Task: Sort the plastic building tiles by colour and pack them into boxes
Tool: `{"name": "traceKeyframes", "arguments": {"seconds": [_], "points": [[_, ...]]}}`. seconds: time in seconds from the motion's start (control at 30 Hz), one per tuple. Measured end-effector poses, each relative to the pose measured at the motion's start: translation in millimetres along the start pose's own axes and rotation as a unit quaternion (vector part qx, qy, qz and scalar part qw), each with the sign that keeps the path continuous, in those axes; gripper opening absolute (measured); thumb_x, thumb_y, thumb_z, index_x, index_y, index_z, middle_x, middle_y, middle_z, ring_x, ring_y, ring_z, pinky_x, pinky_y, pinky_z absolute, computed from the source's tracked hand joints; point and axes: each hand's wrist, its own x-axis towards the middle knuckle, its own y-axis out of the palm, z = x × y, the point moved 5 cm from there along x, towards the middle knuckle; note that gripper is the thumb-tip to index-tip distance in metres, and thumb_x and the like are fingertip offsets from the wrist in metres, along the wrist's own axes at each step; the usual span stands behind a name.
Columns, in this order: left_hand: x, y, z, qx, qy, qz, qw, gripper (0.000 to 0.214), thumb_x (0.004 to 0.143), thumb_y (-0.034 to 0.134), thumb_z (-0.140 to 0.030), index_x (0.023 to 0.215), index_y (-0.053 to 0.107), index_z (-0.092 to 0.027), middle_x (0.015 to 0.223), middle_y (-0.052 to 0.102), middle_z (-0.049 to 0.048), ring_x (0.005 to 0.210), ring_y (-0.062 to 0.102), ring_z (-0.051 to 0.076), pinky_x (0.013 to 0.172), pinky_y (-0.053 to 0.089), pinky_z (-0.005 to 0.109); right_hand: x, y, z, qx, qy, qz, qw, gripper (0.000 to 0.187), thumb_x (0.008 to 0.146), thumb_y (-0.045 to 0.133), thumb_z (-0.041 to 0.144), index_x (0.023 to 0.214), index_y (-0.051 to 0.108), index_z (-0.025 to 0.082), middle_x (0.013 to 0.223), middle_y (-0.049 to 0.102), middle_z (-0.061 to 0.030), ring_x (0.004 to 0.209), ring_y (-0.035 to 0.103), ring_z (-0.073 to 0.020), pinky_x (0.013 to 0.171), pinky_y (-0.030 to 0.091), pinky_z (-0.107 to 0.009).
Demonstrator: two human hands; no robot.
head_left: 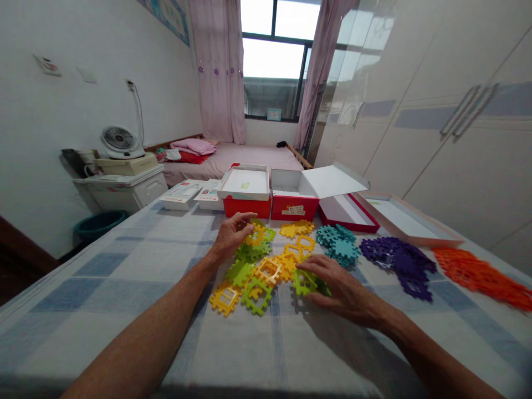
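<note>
A loose heap of green and yellow square interlocking tiles (pixel 257 271) lies on the checked tablecloth (pixel 124 277) in front of me. My left hand (pixel 230 233) rests on the heap's far left side, fingers curled around a yellow-and-green tile. My right hand (pixel 338 288) lies flat, fingers spread, pressing on a green tile (pixel 305 282) at the heap's right edge. Separate piles sit to the right: yellow tiles (pixel 297 228), teal tiles (pixel 338 244), purple tiles (pixel 399 260) and orange tiles (pixel 482 274).
Red boxes with white lids (pixel 266 194) stand open at the table's far edge, with a shallow tray (pixel 407 219) to the right. Beyond are a bed (pixel 233 158), a small fan (pixel 118 141) on a cabinet, a window and a white wardrobe (pixel 457 138).
</note>
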Motion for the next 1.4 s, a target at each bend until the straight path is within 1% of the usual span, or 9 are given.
{"name": "traceKeyframes", "arguments": {"seconds": [0.3, 0.57, 0.73, 0.9, 1.0, 1.07, 1.2, 1.3, 1.4], "points": [[3.2, -19.4, 12.4, -0.119, -0.095, -0.107, 0.982, 0.049, 0.063, 0.072, -0.035, 0.106, 0.067, -0.013, 0.071, 0.062, -0.0015, 0.062, 0.056, 0.010, 0.058, 0.044, 0.022, 31.6, -9.5, -11.7, -0.031, 0.022, -0.050, 0.998, 0.045, 0.084, 0.058, 0.033, 0.127, 0.056, 0.020, 0.118, 0.059, -0.0121, 0.112, 0.053, -0.0240, 0.097, 0.041, -0.041], [3.1, -17.7, 16.1, -0.115, -0.096, -0.106, 0.983, 0.049, 0.063, 0.073, -0.036, 0.107, 0.067, -0.013, 0.070, 0.064, -0.0010, 0.061, 0.057, 0.010, 0.058, 0.045, 0.022, 87.0, -0.7, -15.9, -0.042, 0.028, -0.077, 0.996, 0.048, 0.082, 0.061, 0.032, 0.126, 0.056, 0.013, 0.117, 0.062, -0.0140, 0.110, 0.054, -0.0246, 0.096, 0.040, -0.040], [2.3, -17.8, 12.4, -0.139, -0.088, -0.103, 0.981, 0.048, 0.066, 0.073, -0.037, 0.108, 0.065, -0.014, 0.077, 0.064, -0.0004, 0.063, 0.057, 0.010, 0.059, 0.046, 0.021, 112.6, 9.8, -1.8, 0.033, 0.011, -0.091, 0.995, 0.057, 0.083, 0.062, 0.039, 0.132, 0.050, 0.014, 0.131, 0.054, -0.0148, 0.119, 0.050, -0.0234, 0.100, 0.038, -0.037], [-0.9, -4.9, 1.8, -0.139, -0.058, -0.063, 0.987, 0.046, 0.062, 0.077, -0.036, 0.102, 0.067, -0.016, 0.083, 0.065, 0.0004, 0.067, 0.059, 0.010, 0.063, 0.049, 0.022, 119.8, 17.5, 5.0, 0.149, 0.046, -0.095, 0.983, 0.043, 0.089, 0.051, 0.039, 0.124, 0.057, 0.014, 0.106, 0.066, -0.0096, 0.092, 0.061, -0.0171, 0.081, 0.045, -0.031], [-4.4, 9.0, -3.2, -0.140, -0.052, -0.008, 0.989, 0.046, 0.064, 0.076, -0.037, 0.103, 0.066, -0.016, 0.085, 0.066, 0.0022, 0.072, 0.062, 0.013, 0.067, 0.050, 0.025, 120.5, 17.8, 0.2, 0.206, 0.078, -0.107, 0.970, 0.041, 0.084, 0.055, 0.030, 0.121, 0.056, 0.013, 0.079, 0.064, -0.0005, 0.068, 0.056, -0.0120, 0.066, 0.044, -0.025], [-6.3, 14.2, -6.0, -0.128, -0.042, 0.014, 0.991, 0.045, 0.069, 0.072, -0.038, 0.107, 0.064, -0.016, 0.091, 0.067, 0.0045, 0.079, 0.064, 0.016, 0.072, 0.052, 0.028, 119.8, 12.4, -10.4, 0.213, 0.097, -0.133, 0.963, 0.040, 0.080, 0.055, 0.026, 0.118, 0.057, 0.013, 0.073, 0.060, 0.0021, 0.064, 0.054, -0.0108, 0.062, 0.043, -0.023], [-8.6, 15.5, -16.3, 0.037, 0.071, 0.040, 0.996, 0.028, 0.078, 0.063, -0.034, 0.102, 0.069, -0.018, 0.106, 0.066, 0.0082, 0.099, 0.062, 0.020, 0.092, 0.048, 0.035, 116.6, -7.9, -49.5, 0.144, 0.170, -0.201, 0.954, 0.035, 0.079, 0.055, 0.023, 0.112, 0.060, 0.013, 0.081, 0.064, -0.0018, 0.073, 0.058, -0.0133, 0.068, 0.046, -0.025], [-14.1, 26.4, -18.2, 0.176, 0.158, 0.143, 0.961, 0.020, 0.079, 0.062, -0.028, 0.095, 0.072, -0.022, 0.110, 0.067, 0.0086, 0.110, 0.058, 0.023, 0.099, 0.042, 0.040, 114.5, -16.9, -74.7, 0.081, 0.218, -0.180, 0.956, 0.033, 0.081, 0.054, 0.020, 0.112, 0.061, 0.013, 0.092, 0.067, -0.0058, 0.083, 0.061, -0.0160, 0.077, 0.047, -0.028], [-19.7, 35.8, -12.9, 0.265, 0.197, 0.218, 0.919, 0.017, 0.080, 0.061, -0.026, 0.091, 0.073, -0.025, 0.112, 0.068, 0.0064, 0.120, 0.052, 0.027, 0.104, 0.037, 0.046, 103.8, -26.9, -78.0, -0.019, 0.203, -0.178, 0.963, 0.037, 0.081, 0.056, 0.020, 0.117, 0.059, 0.011, 0.109, 0.063, -0.0121, 0.098, 0.060, -0.0196, 0.088, 0.045, -0.031]]}}
